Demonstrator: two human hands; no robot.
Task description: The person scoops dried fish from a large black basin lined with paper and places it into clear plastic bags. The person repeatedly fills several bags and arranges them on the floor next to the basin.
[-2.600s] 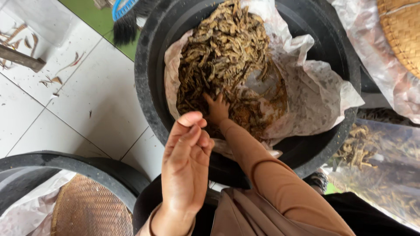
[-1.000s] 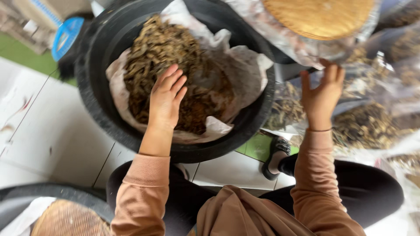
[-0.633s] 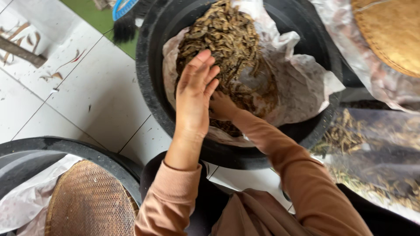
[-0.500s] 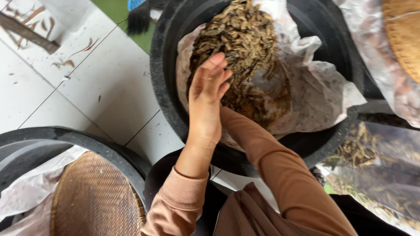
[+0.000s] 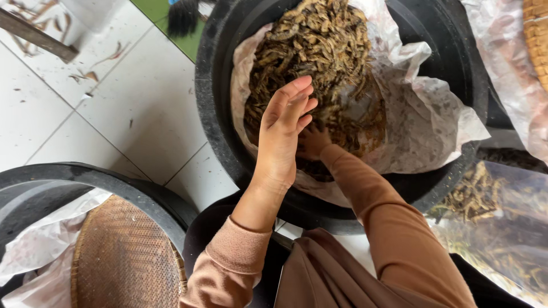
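Brown dried strips (image 5: 319,63) heaped in paper-lined black tub (image 5: 217,114).

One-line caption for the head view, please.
Left hand hovers open above brown dried plant strips in a paper-lined black round tub; right hand digs into them.

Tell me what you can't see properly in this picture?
- Right hand, head view: its fingers are hidden behind the left hand, so any grip is unclear.
- Dried brown bits: too small to identify.
- Woven tray: cut off by the bottom edge.
- Clear bag: cut off at the right edge.
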